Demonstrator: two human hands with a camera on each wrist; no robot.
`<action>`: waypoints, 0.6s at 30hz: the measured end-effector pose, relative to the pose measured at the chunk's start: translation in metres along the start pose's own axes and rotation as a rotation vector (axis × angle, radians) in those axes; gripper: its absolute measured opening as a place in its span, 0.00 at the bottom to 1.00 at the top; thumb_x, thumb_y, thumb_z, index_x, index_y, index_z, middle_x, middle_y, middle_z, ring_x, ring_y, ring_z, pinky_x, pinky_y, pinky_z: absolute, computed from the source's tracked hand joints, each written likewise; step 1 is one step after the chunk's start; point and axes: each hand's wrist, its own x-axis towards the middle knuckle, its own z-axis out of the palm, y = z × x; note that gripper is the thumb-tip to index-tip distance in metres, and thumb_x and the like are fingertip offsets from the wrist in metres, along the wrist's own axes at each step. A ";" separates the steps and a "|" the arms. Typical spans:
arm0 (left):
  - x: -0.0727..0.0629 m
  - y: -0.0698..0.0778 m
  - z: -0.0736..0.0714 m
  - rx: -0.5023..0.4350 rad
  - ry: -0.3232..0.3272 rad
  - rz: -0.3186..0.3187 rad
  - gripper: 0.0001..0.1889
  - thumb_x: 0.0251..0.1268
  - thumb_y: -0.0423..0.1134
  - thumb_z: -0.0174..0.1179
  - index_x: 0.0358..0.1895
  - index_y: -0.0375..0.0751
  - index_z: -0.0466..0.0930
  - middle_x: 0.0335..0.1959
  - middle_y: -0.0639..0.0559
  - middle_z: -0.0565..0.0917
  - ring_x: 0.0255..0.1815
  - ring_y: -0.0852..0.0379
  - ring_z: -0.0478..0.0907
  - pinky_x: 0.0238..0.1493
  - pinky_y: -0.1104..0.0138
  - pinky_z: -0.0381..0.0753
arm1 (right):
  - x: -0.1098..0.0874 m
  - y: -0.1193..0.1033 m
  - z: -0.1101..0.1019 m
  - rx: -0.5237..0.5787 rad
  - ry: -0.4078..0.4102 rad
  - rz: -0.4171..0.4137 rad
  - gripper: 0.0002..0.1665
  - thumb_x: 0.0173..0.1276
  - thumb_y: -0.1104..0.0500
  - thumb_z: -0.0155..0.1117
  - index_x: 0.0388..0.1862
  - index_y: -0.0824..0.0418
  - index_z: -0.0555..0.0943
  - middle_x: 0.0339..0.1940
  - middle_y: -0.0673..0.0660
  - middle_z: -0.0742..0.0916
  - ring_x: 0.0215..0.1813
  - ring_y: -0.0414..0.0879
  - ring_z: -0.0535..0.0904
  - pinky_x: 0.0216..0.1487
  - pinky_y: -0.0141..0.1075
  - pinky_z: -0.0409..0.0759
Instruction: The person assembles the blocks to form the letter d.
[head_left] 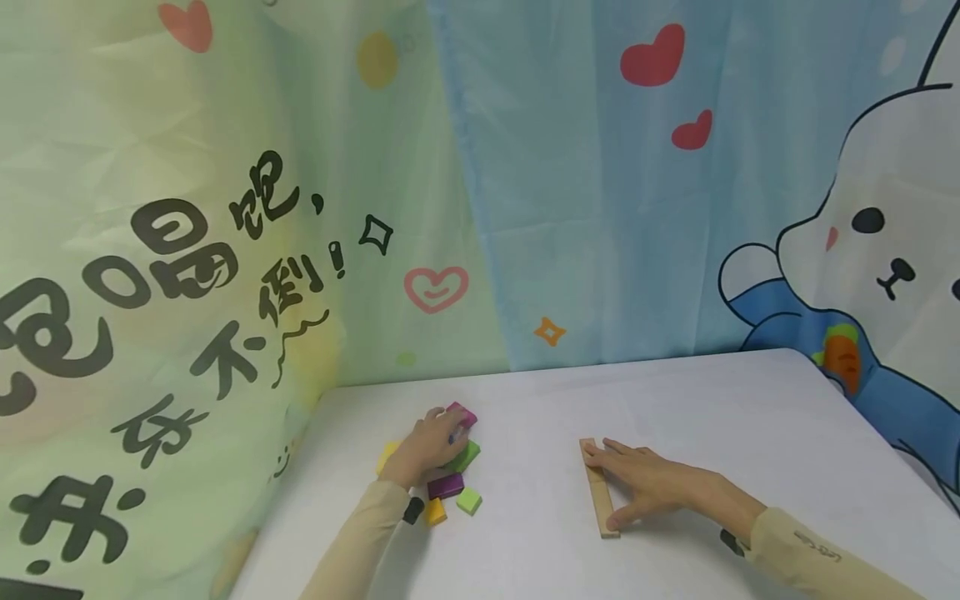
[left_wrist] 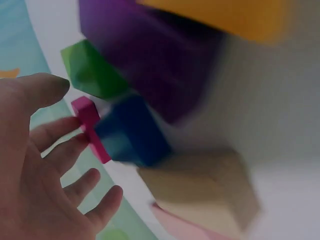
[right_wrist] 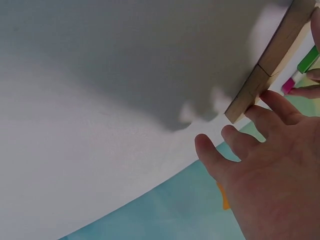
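Observation:
My left hand [head_left: 426, 448] reaches over a cluster of coloured blocks, its fingers spread and loosely bent. In the left wrist view, two fingertips are at a magenta block [left_wrist: 91, 127], with the thumb apart near a green block [left_wrist: 92, 70]. A blue block [left_wrist: 137, 132], a large purple block [left_wrist: 155, 60] and a plain wooden block [left_wrist: 200, 187] lie beside them. My right hand [head_left: 660, 483] lies along a straight row of wooden blocks [head_left: 600, 500], fingers extended against its side. A seam between two blocks shows in the right wrist view.
Around the cluster are a yellow block [head_left: 387, 455], an orange block [head_left: 435, 512] and a light green block [head_left: 468, 501]. A pink piece [left_wrist: 182, 225] lies under the wooden block. The white table [head_left: 525, 433] ends at a printed curtain [head_left: 570, 208] behind.

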 end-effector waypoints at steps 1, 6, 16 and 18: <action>0.005 0.004 0.000 0.013 -0.003 0.022 0.24 0.74 0.48 0.54 0.69 0.47 0.73 0.70 0.41 0.74 0.72 0.33 0.66 0.67 0.37 0.69 | 0.000 0.000 0.000 0.005 -0.001 0.002 0.60 0.53 0.31 0.73 0.77 0.60 0.64 0.83 0.62 0.58 0.81 0.68 0.50 0.73 0.71 0.53; 0.030 0.033 -0.003 0.080 -0.041 0.095 0.22 0.73 0.42 0.53 0.68 0.46 0.76 0.70 0.42 0.73 0.68 0.35 0.69 0.63 0.39 0.73 | -0.001 0.000 -0.001 0.008 0.003 -0.003 0.60 0.54 0.31 0.73 0.77 0.60 0.63 0.83 0.61 0.57 0.82 0.67 0.50 0.73 0.70 0.54; 0.059 0.103 0.015 0.087 -0.200 0.200 0.27 0.72 0.41 0.53 0.73 0.53 0.70 0.78 0.55 0.65 0.78 0.43 0.62 0.72 0.43 0.66 | -0.001 0.004 0.002 -0.001 0.010 -0.005 0.59 0.54 0.30 0.72 0.77 0.59 0.64 0.83 0.61 0.58 0.81 0.68 0.52 0.71 0.72 0.56; 0.061 0.114 0.020 0.086 -0.220 0.217 0.27 0.71 0.42 0.54 0.73 0.56 0.69 0.79 0.58 0.64 0.79 0.45 0.60 0.74 0.44 0.65 | -0.001 0.003 0.001 0.004 0.011 0.000 0.59 0.54 0.30 0.73 0.76 0.59 0.65 0.83 0.61 0.59 0.81 0.68 0.52 0.71 0.72 0.56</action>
